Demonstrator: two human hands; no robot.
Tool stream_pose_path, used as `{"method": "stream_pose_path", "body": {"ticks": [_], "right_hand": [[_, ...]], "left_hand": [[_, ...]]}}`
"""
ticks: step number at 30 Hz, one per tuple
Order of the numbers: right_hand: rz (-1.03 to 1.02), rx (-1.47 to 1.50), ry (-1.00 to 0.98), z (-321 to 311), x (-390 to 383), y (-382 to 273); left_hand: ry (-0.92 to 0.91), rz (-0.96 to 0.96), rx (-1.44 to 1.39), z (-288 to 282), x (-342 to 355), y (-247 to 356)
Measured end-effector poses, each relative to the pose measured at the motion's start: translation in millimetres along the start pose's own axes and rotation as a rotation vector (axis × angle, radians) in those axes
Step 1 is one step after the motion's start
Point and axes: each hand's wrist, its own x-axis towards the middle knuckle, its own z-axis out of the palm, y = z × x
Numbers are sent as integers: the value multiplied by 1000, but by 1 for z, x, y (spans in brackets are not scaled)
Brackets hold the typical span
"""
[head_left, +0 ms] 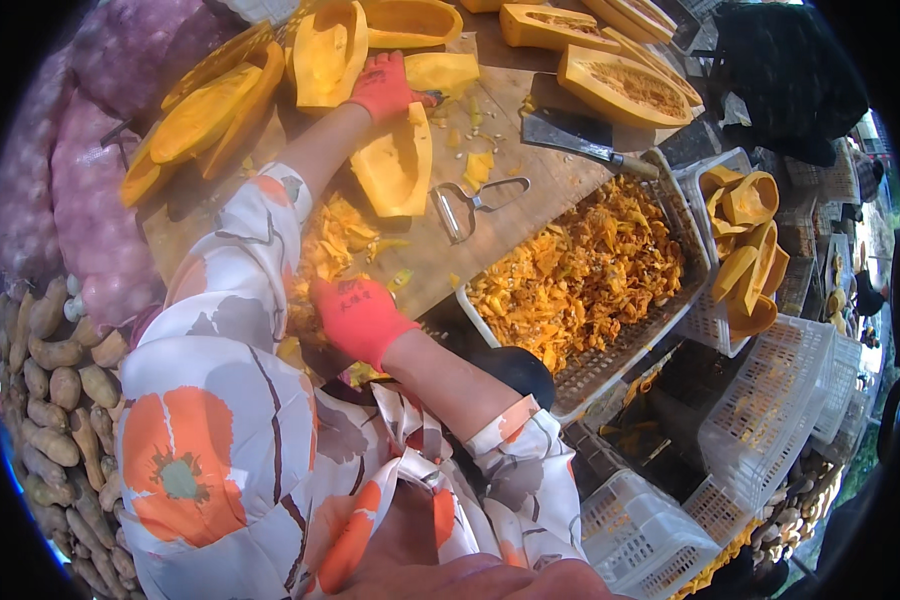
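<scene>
My left hand, in a red glove, reaches to the top of the board, fingers apart, touching a squash piece; a small dark object is beside its thumb. A hollowed squash half lies just below it. My right hand, also red-gloved, is low on the board at a heap of orange shreds; its fingertips are hidden. A metal peeler lies to the right. A cleaver rests near seeded squash halves. More hollowed halves are stacked at upper left.
The wooden board borders a tray of pulp and seeds. Crates stand at right, one holding squash pieces. Pink mesh sacks and heaped whole squash are at left. A dark shape is at upper right.
</scene>
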Motion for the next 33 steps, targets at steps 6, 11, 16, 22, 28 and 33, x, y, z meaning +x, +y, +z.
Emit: {"method": "stream_pose_path", "body": {"ticks": [6, 11, 16, 22, 28, 33], "right_hand": [[294, -94, 368, -55, 0, 50], [320, -169, 552, -54, 15, 120], [472, -247, 407, -73, 4, 133], [632, -319, 384, -92, -7, 137], [541, -148, 537, -94, 16, 110], [456, 652, 427, -69, 39, 127]], "left_hand": [[100, 139, 134, -21, -40, 4], [71, 466, -236, 6, -37, 85], [-162, 602, -39, 30, -47, 100], [-532, 566, -47, -40, -66, 37], [37, 229, -295, -48, -7, -2], [-53, 305, -183, -29, -10, 9]]}}
